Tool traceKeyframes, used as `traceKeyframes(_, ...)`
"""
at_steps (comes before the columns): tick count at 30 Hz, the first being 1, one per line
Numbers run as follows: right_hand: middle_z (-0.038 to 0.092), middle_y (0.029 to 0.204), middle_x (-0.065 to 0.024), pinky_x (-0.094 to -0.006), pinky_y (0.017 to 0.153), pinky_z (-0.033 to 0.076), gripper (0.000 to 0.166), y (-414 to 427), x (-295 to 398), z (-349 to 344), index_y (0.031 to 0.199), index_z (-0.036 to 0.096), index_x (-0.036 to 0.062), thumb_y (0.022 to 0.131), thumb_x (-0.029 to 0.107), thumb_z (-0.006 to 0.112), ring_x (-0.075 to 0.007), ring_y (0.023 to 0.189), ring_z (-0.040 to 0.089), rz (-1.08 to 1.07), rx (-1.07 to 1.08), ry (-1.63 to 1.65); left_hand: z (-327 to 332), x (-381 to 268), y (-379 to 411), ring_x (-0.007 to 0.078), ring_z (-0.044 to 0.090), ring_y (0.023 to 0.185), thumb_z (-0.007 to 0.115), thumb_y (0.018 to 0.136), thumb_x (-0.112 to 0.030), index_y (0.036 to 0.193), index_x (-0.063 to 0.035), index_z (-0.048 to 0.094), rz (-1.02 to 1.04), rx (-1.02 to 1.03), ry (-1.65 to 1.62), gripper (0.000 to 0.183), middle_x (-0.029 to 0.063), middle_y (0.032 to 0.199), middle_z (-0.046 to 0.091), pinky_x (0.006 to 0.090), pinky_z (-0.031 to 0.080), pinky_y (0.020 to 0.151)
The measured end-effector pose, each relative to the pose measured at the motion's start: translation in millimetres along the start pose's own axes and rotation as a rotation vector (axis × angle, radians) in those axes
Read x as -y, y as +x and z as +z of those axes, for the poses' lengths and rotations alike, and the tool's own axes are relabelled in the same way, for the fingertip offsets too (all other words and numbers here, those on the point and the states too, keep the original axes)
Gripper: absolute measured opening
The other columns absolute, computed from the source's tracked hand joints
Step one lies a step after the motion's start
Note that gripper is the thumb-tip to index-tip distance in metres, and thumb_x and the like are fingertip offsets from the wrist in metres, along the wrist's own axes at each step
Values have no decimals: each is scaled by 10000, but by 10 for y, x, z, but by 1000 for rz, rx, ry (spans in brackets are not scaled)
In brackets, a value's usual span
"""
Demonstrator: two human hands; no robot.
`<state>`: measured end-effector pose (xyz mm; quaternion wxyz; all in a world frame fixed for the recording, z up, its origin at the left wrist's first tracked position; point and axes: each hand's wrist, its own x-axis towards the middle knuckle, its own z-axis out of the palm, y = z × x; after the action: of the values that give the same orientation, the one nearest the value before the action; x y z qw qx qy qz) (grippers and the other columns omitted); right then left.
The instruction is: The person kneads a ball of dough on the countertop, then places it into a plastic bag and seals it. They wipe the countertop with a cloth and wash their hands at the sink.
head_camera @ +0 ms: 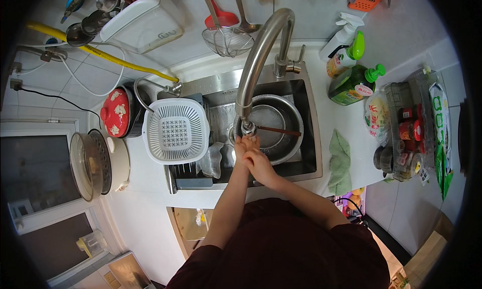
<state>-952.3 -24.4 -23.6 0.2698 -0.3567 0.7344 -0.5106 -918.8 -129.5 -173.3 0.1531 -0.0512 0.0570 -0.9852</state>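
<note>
Under the sprayer head of a brushed-metal kitchen faucet [253, 66], my left hand [244, 144] is palm up with its fingers extended. My right hand [260, 164] lies across the left palm near the wrist, its fingers bent and partly hidden. Neither hand shows an object in it. Both are over the near left rim of a round stainless-steel basin [288, 147], which stands in the dark sink [308, 153]. A brown chopstick-like stick [280, 131] lies across the basin. Whether water is running is hard to tell.
Left of my hands, a white plastic colander [175, 132] rests above a drying rack, beside a grey cloth [211, 161]. A green cloth [340, 163] lies right of the sink. Behind it stand a green pump bottle [350, 85] and spray bottles [342, 61]. A wire skimmer [228, 42] hangs behind.
</note>
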Motion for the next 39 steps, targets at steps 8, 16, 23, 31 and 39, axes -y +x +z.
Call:
traceKeyframes(8, 577, 949, -123, -420, 841, 447, 126, 771, -1089, 698, 922, 594, 57, 806, 57, 545, -308, 895, 569, 441, -510, 870, 635, 278, 143, 283, 402, 1237, 319, 946, -393, 1279, -16, 422, 47, -424, 202, 513, 123, 1300, 480, 423, 248, 1073)
traceKeyframes(16, 472, 1178, -55, -406, 974, 383, 252, 781, -1270, 958, 1173, 499, 131, 940, 171, 412, -223, 1156, 440, 560, -420, 2258, 458, 314, 31, 247, 490, 1095, 351, 909, -522, 1277, -100, 453, 205, -348, 23, 569, 30, 1228, 527, 405, 395, 929)
traceKeyframes(23, 398, 1306, -95, -467, 1039, 251, 849, 953, -664, 298, 1387, 307, 168, 779, 760, 280, -323, 1220, 347, 868, -443, 1765, 894, 532, -16, 235, 480, 1092, 324, 947, -434, 1335, -70, 384, -9, -681, 484, 535, 119, 1212, 504, 354, 414, 895)
traceKeyframes(31, 498, 1231, -81, -382, 947, 349, 962, 753, -732, 285, 1329, 386, 71, 749, 819, 214, -263, 1088, 454, 729, -193, 1682, 1119, 434, -1, 242, 516, 880, 548, 868, -79, 1015, -7, 531, 481, -696, 2214, 164, 145, 931, 516, 335, 433, 755)
traceKeyframes(39, 578, 1101, -112, -369, 899, 375, 975, 917, -881, 279, 1263, 448, 37, 759, 812, 138, -267, 1008, 503, 877, -400, 1663, 1423, 817, -146, 288, 522, 698, 561, 809, -24, 837, -16, 544, 354, -581, 2136, 34, 147, 777, 525, 359, 415, 634)
